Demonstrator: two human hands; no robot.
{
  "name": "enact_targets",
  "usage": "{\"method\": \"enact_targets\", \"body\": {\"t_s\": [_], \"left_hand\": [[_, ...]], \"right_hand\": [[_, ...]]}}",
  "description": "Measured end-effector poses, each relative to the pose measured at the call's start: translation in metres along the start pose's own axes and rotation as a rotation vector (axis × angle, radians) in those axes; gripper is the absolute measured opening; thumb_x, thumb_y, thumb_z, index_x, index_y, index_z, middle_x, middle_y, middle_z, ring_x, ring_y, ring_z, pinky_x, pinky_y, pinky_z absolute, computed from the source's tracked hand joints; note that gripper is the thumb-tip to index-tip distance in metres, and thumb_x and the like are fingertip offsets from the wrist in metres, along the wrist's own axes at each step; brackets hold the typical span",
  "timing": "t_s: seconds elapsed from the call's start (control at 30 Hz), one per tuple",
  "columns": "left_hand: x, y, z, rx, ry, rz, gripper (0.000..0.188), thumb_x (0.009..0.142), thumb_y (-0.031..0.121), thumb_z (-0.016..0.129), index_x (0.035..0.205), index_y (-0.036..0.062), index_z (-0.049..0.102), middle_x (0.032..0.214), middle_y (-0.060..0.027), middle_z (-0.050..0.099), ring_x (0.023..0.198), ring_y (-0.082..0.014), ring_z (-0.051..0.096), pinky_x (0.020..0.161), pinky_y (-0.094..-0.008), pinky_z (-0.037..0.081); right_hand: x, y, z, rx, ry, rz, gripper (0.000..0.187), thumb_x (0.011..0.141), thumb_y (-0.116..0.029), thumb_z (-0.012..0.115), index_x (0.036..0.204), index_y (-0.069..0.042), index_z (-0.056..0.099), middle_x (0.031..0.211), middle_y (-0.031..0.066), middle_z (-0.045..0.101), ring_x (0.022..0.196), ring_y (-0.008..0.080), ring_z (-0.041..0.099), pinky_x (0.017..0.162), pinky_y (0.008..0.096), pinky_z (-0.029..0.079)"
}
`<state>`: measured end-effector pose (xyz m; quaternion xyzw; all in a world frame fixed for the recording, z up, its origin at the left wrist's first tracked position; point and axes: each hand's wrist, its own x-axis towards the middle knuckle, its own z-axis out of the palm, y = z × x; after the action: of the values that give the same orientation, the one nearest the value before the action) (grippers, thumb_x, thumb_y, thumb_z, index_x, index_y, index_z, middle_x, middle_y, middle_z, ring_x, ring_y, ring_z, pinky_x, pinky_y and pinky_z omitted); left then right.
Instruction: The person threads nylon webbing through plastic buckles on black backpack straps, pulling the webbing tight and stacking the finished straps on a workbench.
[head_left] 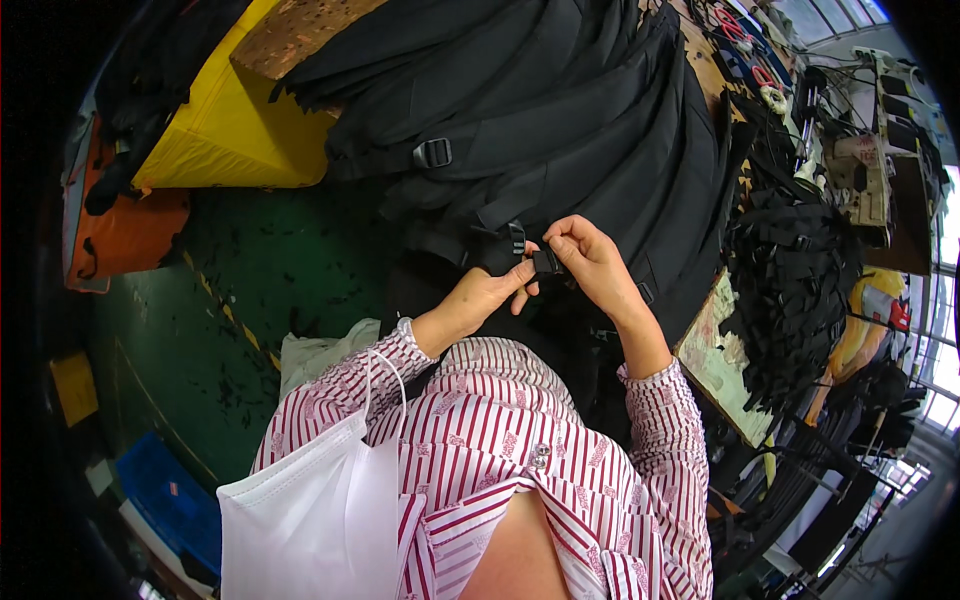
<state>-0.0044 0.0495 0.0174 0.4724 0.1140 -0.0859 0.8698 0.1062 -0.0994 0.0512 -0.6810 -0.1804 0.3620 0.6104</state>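
Observation:
In front of my waist, my left hand pinches a small black strap buckle between thumb and fingers. My right hand meets it from the other side, thumb and forefinger closed at the buckle's upper edge. Just beyond my left fingertips sits another black buckle on a strap end. Past both hands spreads a heap of long black padded straps, fanned out over the bench. A larger black buckle lies on one of them. My fingers partly hide the webbing.
Right of me, a pile of black webbing pieces sits beside a worn board. Yellow sheeting and an orange container stand far left. Black scraps litter the green floor. A white mask hangs at lower left.

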Motion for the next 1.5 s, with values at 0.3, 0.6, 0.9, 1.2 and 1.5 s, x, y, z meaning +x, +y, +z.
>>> {"method": "enact_targets", "body": {"t_s": [0.3,0.6,0.9,1.2,1.5], "left_hand": [[-0.002,-0.002,0.000,0.024,0.047,-0.056,0.032,0.097,0.023,0.054,0.120,0.0009,0.050,0.079,-0.0046,0.056,0.060,-0.0094,0.052,0.056,-0.0207,0.042],[-0.003,-0.001,0.001,0.031,0.059,-0.060,0.033,0.097,0.021,0.054,0.121,-0.0005,0.049,0.079,-0.0025,0.056,0.064,-0.0088,0.053,0.058,-0.0203,0.043],[0.003,-0.010,-0.006,0.106,0.062,-0.065,0.026,0.098,0.023,0.052,0.115,0.0041,0.056,0.078,-0.0027,0.059,0.068,-0.0108,0.057,0.064,-0.0251,0.046],[0.002,0.011,0.013,0.369,0.200,-0.039,0.024,0.094,0.026,0.057,0.109,0.0073,0.053,0.069,-0.0021,0.057,0.049,-0.0079,0.049,0.045,-0.0225,0.038],[0.008,0.014,0.023,0.305,0.280,-0.057,0.019,0.091,0.014,0.062,0.106,0.0053,0.054,0.069,-0.0016,0.056,0.050,-0.0055,0.048,0.044,-0.0181,0.035]], "right_hand": [[-0.009,-0.014,0.008,-0.721,0.035,-0.300,0.014,0.087,-0.011,0.062,0.098,-0.004,0.065,0.090,0.0073,0.062,0.090,0.0228,0.057,0.081,0.0332,0.041],[-0.013,-0.029,0.007,-0.884,-0.004,-0.357,0.009,0.084,-0.007,0.062,0.092,-0.007,0.059,0.097,0.0039,0.060,0.097,0.0228,0.052,0.084,0.0344,0.034],[-0.010,-0.037,0.019,-0.817,0.040,-0.461,0.007,0.082,-0.007,0.063,0.087,-0.007,0.058,0.092,0.0054,0.059,0.093,0.0236,0.053,0.082,0.0354,0.034],[-0.026,-0.051,0.013,-0.779,0.267,-0.561,0.007,0.084,-0.006,0.062,0.089,-0.009,0.058,0.089,0.0014,0.063,0.085,0.0208,0.054,0.078,0.0336,0.034],[-0.044,-0.026,0.016,-0.293,0.345,-0.222,0.006,0.094,-0.005,0.055,0.098,-0.002,0.052,0.073,0.0029,0.055,0.063,0.0088,0.053,0.058,0.0239,0.043]]}}
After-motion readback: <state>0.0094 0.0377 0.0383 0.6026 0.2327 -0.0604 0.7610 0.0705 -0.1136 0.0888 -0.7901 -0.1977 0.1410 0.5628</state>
